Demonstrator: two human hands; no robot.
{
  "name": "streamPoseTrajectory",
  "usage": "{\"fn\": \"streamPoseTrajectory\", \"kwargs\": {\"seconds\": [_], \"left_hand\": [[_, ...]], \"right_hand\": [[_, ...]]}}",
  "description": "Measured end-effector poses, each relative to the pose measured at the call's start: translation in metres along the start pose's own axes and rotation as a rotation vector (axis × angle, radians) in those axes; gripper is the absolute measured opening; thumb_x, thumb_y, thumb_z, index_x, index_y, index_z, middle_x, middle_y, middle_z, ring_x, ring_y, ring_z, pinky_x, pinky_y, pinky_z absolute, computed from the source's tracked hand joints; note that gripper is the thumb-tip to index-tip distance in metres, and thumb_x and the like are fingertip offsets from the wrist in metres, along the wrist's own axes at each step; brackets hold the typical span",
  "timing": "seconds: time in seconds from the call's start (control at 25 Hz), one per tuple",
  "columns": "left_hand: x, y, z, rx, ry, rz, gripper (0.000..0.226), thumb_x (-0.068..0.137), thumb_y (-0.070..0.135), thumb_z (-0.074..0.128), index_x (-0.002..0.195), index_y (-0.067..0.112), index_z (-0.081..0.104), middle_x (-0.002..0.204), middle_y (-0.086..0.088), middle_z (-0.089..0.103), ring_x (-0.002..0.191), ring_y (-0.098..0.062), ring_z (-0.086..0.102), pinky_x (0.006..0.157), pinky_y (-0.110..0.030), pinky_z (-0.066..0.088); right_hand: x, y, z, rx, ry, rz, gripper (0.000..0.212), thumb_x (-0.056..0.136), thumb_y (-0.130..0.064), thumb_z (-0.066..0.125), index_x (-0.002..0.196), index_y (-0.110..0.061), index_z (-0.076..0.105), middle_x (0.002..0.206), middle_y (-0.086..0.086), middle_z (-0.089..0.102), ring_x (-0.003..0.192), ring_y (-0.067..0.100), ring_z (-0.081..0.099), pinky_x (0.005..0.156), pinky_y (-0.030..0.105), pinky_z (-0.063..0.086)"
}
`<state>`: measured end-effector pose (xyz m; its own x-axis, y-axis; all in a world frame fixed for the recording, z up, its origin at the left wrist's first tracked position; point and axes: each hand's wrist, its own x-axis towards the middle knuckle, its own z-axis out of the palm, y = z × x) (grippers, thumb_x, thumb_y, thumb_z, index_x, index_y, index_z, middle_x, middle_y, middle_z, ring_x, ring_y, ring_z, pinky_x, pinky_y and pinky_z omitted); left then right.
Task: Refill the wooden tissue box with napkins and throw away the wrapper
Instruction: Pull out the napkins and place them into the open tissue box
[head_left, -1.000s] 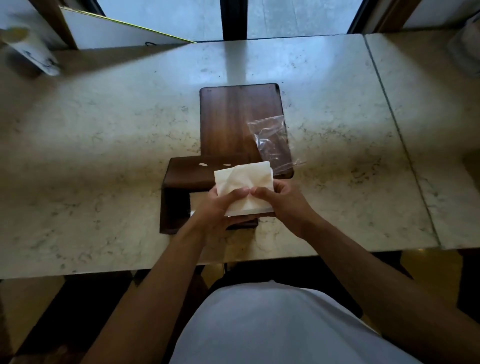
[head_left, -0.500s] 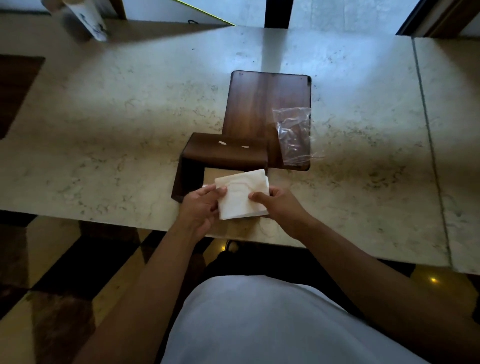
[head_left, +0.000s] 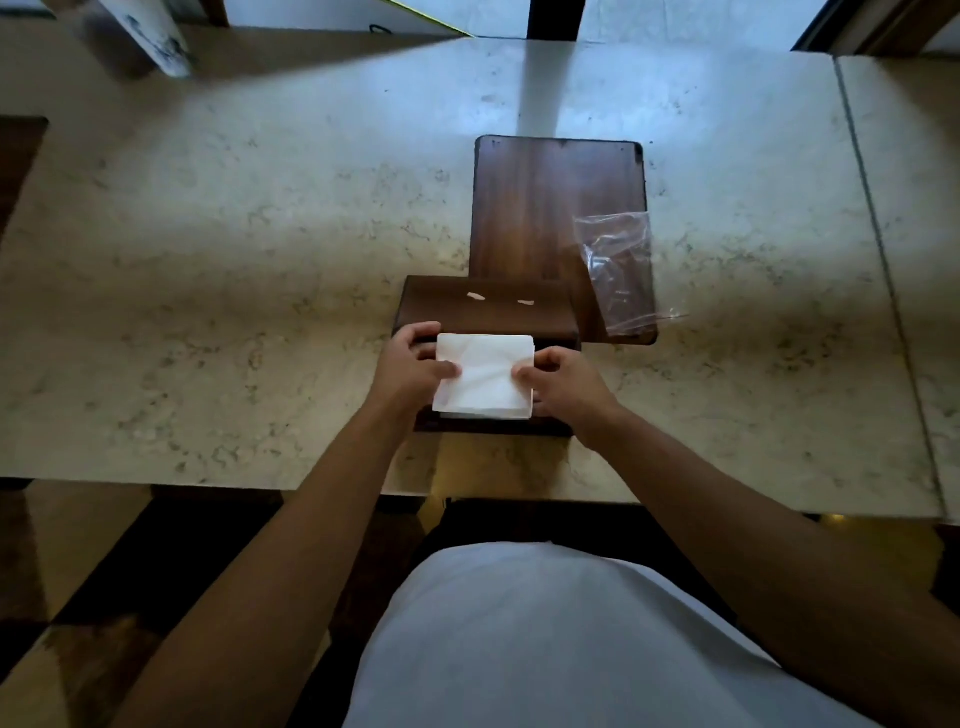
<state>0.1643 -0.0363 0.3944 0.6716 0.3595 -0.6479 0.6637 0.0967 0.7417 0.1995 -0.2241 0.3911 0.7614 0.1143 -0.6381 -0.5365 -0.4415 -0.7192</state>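
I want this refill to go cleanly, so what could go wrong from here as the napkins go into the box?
1. The napkin stack nearly fills the wooden box opening; a corner could catch on the rim and crumple.
2. The left hand and right hand pinch only its side edges, so the stack may splay.
3. The empty wrapper lies loose on the wooden lid, partly overhanging, and could slide off.

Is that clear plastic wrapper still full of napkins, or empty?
Empty. The wrapper lies flat and see-through on the wooden lid, while both hands hold the napkins at the box.
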Motion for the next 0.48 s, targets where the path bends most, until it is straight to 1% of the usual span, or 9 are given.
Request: {"fn": "streamPoseTrajectory", "kwargs": {"seconds": [0.08,0.12,0.2,0.24,0.28,0.36,0.48], "left_hand": [[0.01,0.004,0.001,0.097,-0.02,0.035,0.066,0.08,-0.01,0.075,0.138,0.015,0.053,0.123,-0.006,0.063,0.114,-0.026,0.061,0.094,-0.047,0.058],[0.013,0.004,0.003,0.143,-0.019,0.054,0.066,0.08,-0.009,0.075,0.138,0.015,0.052,0.121,-0.006,0.062,0.112,-0.025,0.062,0.089,-0.042,0.059],[0.016,0.001,0.005,0.247,0.026,0.088,0.058,0.081,-0.004,0.075,0.131,0.014,0.052,0.117,-0.006,0.062,0.106,-0.023,0.062,0.077,-0.029,0.054],[0.015,-0.001,0.006,0.308,0.062,0.102,0.05,0.083,-0.001,0.075,0.125,0.014,0.052,0.113,-0.005,0.062,0.103,-0.021,0.061,0.072,-0.024,0.049],[0.014,-0.003,0.008,0.366,0.096,0.116,0.044,0.084,0.003,0.075,0.119,0.014,0.052,0.11,-0.003,0.061,0.099,-0.019,0.06,0.068,-0.021,0.045],[0.013,-0.008,0.012,0.436,0.137,0.117,0.036,0.086,0.007,0.074,0.113,0.015,0.051,0.105,-0.001,0.059,0.095,-0.018,0.058,0.068,-0.021,0.043],[0.013,-0.017,0.016,0.513,0.148,0.124,0.034,0.087,0.007,0.074,0.11,0.016,0.052,0.103,0.0,0.058,0.091,-0.017,0.058,0.065,-0.021,0.042]], "right_hand": [[0.011,0.0,0.009,-0.028,0.067,0.037,0.02,0.093,-0.029,0.069,0.108,-0.016,0.071,0.102,-0.002,0.07,0.093,0.016,0.067,0.082,0.037,0.062],[0.016,0.002,0.012,-0.047,0.09,0.052,0.015,0.092,-0.028,0.07,0.102,-0.018,0.073,0.1,-0.002,0.07,0.094,0.017,0.067,0.084,0.041,0.062],[0.023,0.005,0.016,-0.093,0.114,0.082,0.005,0.09,-0.027,0.072,0.088,-0.022,0.071,0.095,-0.002,0.07,0.092,0.018,0.068,0.084,0.045,0.062],[0.025,0.008,0.017,-0.118,0.121,0.093,0.005,0.09,-0.026,0.073,0.087,-0.023,0.069,0.093,-0.002,0.069,0.091,0.018,0.068,0.083,0.045,0.062],[0.027,0.01,0.017,-0.139,0.127,0.094,0.006,0.09,-0.025,0.073,0.092,-0.021,0.069,0.092,-0.004,0.066,0.092,0.018,0.068,0.082,0.045,0.062],[0.029,0.012,0.016,-0.19,0.144,0.086,0.02,0.089,-0.024,0.074,0.106,-0.018,0.067,0.089,-0.007,0.061,0.093,0.018,0.067,0.082,0.044,0.062],[0.029,0.014,0.014,-0.285,0.167,0.052,0.024,0.088,-0.026,0.073,0.107,-0.017,0.062,0.096,-0.003,0.061,0.095,0.019,0.065,0.085,0.042,0.059]]}}
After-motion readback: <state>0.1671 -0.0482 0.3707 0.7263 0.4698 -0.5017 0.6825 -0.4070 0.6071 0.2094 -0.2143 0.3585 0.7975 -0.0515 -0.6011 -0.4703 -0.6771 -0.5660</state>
